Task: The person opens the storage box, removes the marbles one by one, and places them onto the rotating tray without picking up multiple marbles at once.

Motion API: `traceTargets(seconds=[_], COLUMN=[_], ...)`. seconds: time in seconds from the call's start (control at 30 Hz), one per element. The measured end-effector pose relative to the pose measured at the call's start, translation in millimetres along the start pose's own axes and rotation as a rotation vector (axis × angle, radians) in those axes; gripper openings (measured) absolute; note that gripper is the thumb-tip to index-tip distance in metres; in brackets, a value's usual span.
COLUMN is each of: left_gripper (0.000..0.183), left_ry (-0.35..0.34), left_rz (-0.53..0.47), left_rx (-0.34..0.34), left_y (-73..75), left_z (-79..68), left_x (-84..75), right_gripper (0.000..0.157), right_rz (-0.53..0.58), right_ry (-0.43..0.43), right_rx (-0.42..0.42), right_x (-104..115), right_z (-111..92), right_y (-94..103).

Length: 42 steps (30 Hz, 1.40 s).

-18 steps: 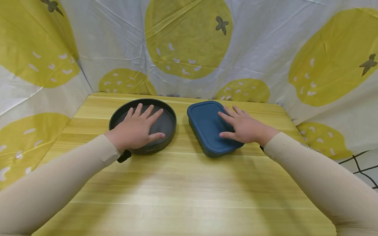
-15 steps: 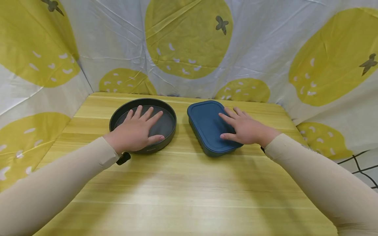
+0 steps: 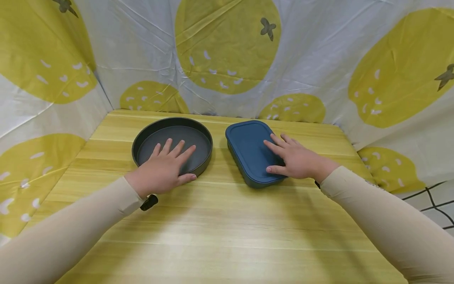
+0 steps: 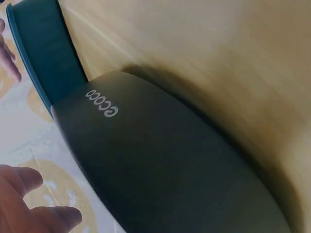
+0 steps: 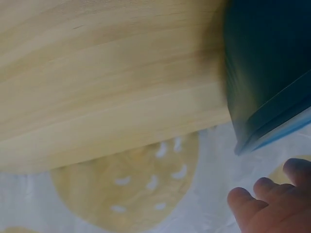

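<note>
A round dark grey pan (image 3: 193,134) with raised sides stands at the back left of the table. My left hand (image 3: 159,169) is over its near side, fingers spread and palm down. In the left wrist view, pale lettering marks the pan's outer wall (image 4: 160,131), and my fingertips (image 4: 58,218) show apart from it. To the pan's right lies a blue rectangular food container (image 3: 248,146) with its lid on. My right hand (image 3: 299,161) overlaps its right side, fingers extended. The right wrist view shows these fingers beyond the rim of the container (image 5: 272,63).
The wooden table (image 3: 227,232) runs back to a white cloth (image 3: 308,47) printed with large yellow fruit, which also hangs on both sides. A gap of bare wood separates pan and container. A black device (image 3: 149,202) sits under my left wrist.
My left hand has drawn back towards me, uncovering more of the pan. My right hand has shifted slightly back and to the right. Pan and container keep their places.
</note>
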<state>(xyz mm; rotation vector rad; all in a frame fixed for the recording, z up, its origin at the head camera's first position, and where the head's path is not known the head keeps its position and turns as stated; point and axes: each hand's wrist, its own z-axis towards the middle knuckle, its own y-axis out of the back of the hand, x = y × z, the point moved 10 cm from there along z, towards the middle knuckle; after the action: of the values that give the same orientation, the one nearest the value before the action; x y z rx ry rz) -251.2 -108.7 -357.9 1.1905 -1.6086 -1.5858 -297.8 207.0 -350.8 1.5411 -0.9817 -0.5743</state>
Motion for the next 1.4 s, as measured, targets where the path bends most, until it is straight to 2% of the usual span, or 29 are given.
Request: traceTargets(seconds=[0.37, 0.6, 0.73, 1.07, 1.4], left_gripper=[0.088, 0.09, 0.091, 0.095, 0.099], left_ry=[0.009, -0.008, -0.035, -0.096, -0.092], left_rz=[-0.01, -0.03, -0.036, -0.09, -0.196], left_rx=[0.009, 0.005, -0.008, -0.044, 0.06], left_y=[-10.2, -13.8, -14.9, -19.3, -44.4], left_z=[-1.0, 0.4, 1.6, 6.9, 26.4], left_x=[-0.1, -9.1, -21.8, -64.9, -98.5], right_gripper=[0.095, 0.096, 0.096, 0.092, 0.091], right_rz=[0.013, 0.021, 0.014, 0.048, 0.086], right_ry=[0.015, 0.011, 0.018, 0.005, -0.019], right_rx=[0.017, 0.024, 0.026, 0.039, 0.03], right_x=[2.4, -1.2, -2.7, -5.4, -5.5], right_z=[-0.1, 0.1, 0.0, -2.3, -2.7], right_y=[-5.0, -9.4, -12.4, -18.6, -25.0])
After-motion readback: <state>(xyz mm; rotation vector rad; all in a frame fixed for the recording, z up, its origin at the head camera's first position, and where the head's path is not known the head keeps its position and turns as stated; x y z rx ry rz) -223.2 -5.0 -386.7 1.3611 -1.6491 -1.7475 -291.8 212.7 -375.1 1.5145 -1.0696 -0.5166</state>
